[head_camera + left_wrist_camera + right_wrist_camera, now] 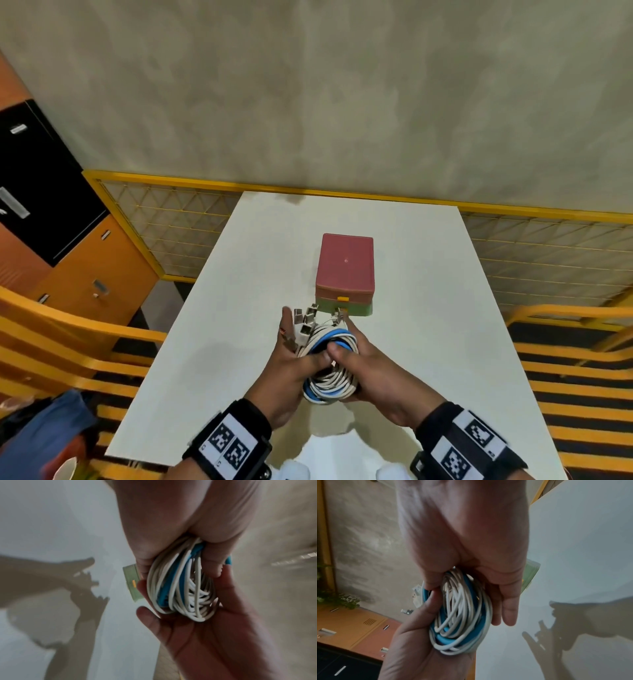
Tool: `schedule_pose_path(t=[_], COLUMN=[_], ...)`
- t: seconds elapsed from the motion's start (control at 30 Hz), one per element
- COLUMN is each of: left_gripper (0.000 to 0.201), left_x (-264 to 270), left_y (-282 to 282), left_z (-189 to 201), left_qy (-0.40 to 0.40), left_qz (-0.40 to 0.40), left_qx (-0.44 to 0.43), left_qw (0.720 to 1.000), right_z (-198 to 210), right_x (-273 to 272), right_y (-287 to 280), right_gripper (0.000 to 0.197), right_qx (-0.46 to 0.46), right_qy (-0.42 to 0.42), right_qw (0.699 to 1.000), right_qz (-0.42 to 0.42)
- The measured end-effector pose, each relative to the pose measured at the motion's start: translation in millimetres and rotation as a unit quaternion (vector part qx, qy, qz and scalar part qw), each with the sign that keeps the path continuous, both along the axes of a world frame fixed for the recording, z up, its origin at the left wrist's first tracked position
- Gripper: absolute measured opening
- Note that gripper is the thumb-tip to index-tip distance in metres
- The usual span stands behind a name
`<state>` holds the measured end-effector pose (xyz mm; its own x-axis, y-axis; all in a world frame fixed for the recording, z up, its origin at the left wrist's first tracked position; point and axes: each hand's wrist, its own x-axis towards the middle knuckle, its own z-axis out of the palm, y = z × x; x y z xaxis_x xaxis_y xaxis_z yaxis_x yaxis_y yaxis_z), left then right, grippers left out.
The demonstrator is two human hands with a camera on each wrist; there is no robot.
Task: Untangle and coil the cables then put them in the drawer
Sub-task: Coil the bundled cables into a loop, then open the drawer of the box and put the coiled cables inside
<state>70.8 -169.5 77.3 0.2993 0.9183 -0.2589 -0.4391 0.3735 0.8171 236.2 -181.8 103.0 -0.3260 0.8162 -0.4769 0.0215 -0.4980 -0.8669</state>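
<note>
Head view: both hands' grip (pixel 291 363) (pixel 368 368) around cable coil (pixel 330 380)

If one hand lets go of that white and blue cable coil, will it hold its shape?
Probably not: the cable coil shows no tie, only the left hand and right hand gripping it. Its loops look loose and uneven, so likely floppy. The connector ends would probably dangle.
</note>
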Motion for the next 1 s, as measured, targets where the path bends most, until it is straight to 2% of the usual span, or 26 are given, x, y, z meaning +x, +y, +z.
schedule_pose_path(t=[0.1,0.17,0.23,0.33,0.37,0.47,0.5,0.6,0.67,0.7,0.77,0.83,0.93,1.0], left_gripper=[0.053,0.037,0.034,0.042,0.043,0.030,0.027,0.031,0.043,0.057,0.082,0.090,0.091,0.072], left_x=[1.7,-1.1,-6.7,-12.5,-12.9,-13.1,-13.3,-17.3,-24.4,-29.3,-43.8,-60.8,-83.5,-94.4], left_y=[3.6,7.3,11.7,18.6,18.5,22.4,25.1,32.7,38.2,41.5,47.9,50.0,46.1,45.3], left_z=[-1.0,-0.4,-2.4,-9.6,-12.9,-24.3,-29.2,-38.4,-41.5,-46.2,-52.4,-58.2,-64.3,-63.4], left_qy=[-0.033,-0.041,-0.039,-0.051,-0.060,-0.083,-0.089,-0.110,-0.111,-0.115,-0.135,-0.154,-0.190,-0.156], left_qz=[-0.007,-0.031,-0.055,-0.083,-0.089,-0.069,-0.058,-0.027,-0.020,-0.017,-0.012,0.003,0.008,0.009], left_qx=[-0.070,-0.114,-0.136,-0.164,-0.174,-0.218,-0.230,-0.262,-0.262,-0.262,-0.260,-0.244,-0.225,-0.180], left_qw=[0.997,0.992,0.988,0.982,0.979,0.970,0.967,0.958,0.958,0.958,0.956,0.958,0.956,0.971], right_z=[-1.8,-3.1,-6.7,-15.6,-15.5,-25.0,-29.5,-44.1,-45.3,-44.8,-51.7,-60.3,-75.5,-81.9], right_x=[-3.0,-5.7,-9.0,-11.5,-12.0,-18.7,-23.1,-38.1,-42.8,-42.0,-35.8,-28.1,-19.9,-20.0], right_y=[7.2,11.5,16.9,29.5,31.6,44.7,50.5,65.6,74.5,78.6,88.4,97.3,110.3,118.8], right_gripper=[0.061,0.055,0.056,0.079,0.081,0.075,0.079,0.096,0.085,0.075,0.065,0.050,0.029,0.027], right_qx=[-0.018,-0.030,-0.058,-0.102,-0.097,-0.080,-0.073,-0.068,-0.094,-0.116,-0.171,-0.222,-0.245,-0.236], right_qy=[0.013,-0.004,-0.043,-0.104,-0.124,-0.124,-0.115,-0.069,-0.049,-0.040,-0.009,0.034,0.082,0.095], right_qw=[1.000,0.999,0.997,0.988,0.987,0.989,0.990,0.995,0.993,0.988,0.971,0.945,0.913,0.906], right_qz=[-0.002,0.018,0.038,0.048,0.044,0.026,0.022,0.001,-0.049,-0.090,-0.169,-0.238,-0.315,-0.337])
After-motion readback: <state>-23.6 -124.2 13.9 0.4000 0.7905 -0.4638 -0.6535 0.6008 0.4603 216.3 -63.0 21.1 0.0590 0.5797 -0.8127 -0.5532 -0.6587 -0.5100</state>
